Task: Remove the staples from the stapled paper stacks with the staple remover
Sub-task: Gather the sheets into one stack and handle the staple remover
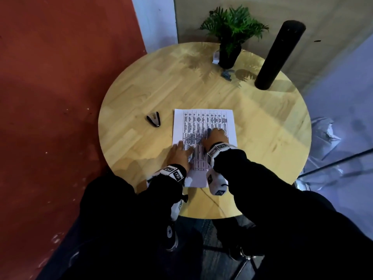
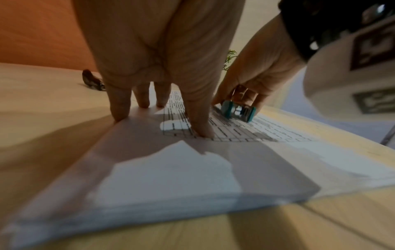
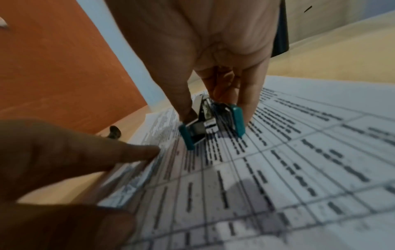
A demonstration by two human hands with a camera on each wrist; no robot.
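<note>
A stack of printed paper [image 1: 203,122] [image 2: 192,177] [image 3: 299,160] lies in the middle of the round wooden table [image 1: 262,128]. My left hand [image 1: 180,154] [image 2: 162,110] presses flat on the stack's left side with straight fingers [image 2: 200,128]. My right hand [image 1: 215,136] [image 3: 215,115] pinches a teal staple remover [image 3: 211,125] [image 2: 238,110] between thumb and fingers, its metal jaws down on the page. A second, black staple remover [image 1: 153,120] [image 2: 91,80] lies on the table left of the paper.
A potted plant [image 1: 230,37] and a tall black cylinder [image 1: 279,55] stand at the table's far side, with a small grey item [image 1: 227,74] between them. A red wall [image 1: 60,98] is to the left. My shoes [image 1: 171,237] show under the near edge.
</note>
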